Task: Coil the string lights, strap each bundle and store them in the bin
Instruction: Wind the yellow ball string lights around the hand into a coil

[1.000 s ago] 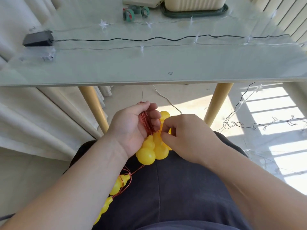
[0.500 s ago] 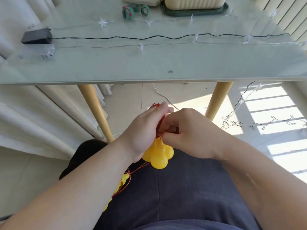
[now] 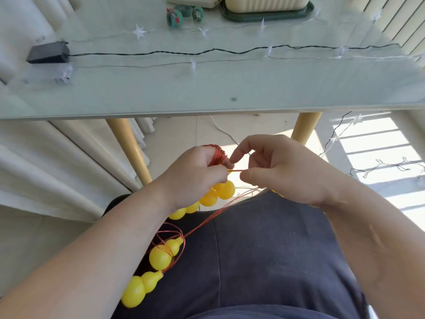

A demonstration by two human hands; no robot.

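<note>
I had the left hand point(image 3: 195, 178) curled tight round the red wire coil point(image 3: 217, 154), with loops poking out at its 12 o'clock and a cluster of yellow gourd bulbs point(image 3: 220, 192) hanging at its 5 o'clock. The right hand point(image 3: 282, 171), at 3 o'clock of it, pinched a single red strand point(image 3: 235, 170) that ran straight across to the left. More wire trailed over the dark lap point(image 3: 264, 249) to two loose bulbs point(image 3: 161, 253) at 7 o'clock. Up on the glass table point(image 3: 207, 88) a star light string point(image 3: 193, 64) lay stretched out, with a black battery box point(image 3: 48, 52) at 10 o'clock. The cream bin point(image 3: 266, 3) and green strap rolls point(image 3: 174, 18) sat at 12 o'clock, well apart from both hands.
</note>
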